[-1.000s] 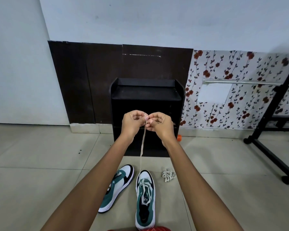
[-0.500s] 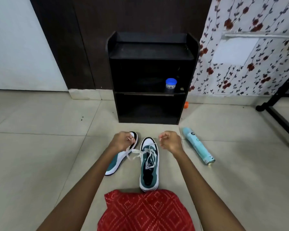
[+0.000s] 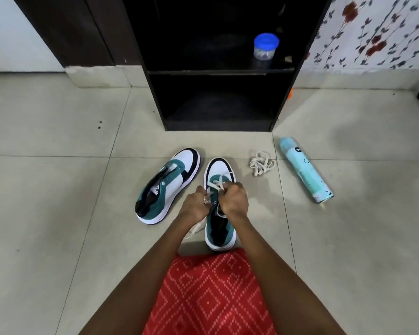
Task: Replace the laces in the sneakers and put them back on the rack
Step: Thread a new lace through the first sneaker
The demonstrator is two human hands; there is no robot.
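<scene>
Two white, teal and black sneakers lie on the tiled floor in front of the black rack (image 3: 298, 76). The right sneaker (image 3: 220, 235) points toward the rack and has a cream lace (image 3: 217, 183) threaded across its lower eyelets. My left hand (image 3: 194, 204) pinches one lace end at the shoe's left side; a loose length trails to the floor below it. My right hand (image 3: 233, 199) grips the other lace end over the tongue. The left sneaker (image 3: 168, 186) lies angled beside it without a lace. A loose bundled lace (image 3: 261, 163) rests on the floor to the right.
A light blue spray can (image 3: 304, 168) lies on the floor at the right. A small jar with a blue lid (image 3: 265, 46) stands on the rack's middle shelf. The lower shelf holds nothing. My red patterned clothing (image 3: 208, 293) fills the bottom centre.
My hands came down from chest height, where they held the lace ends together, to the right sneaker. The camera tilted down and closer to the floor.
</scene>
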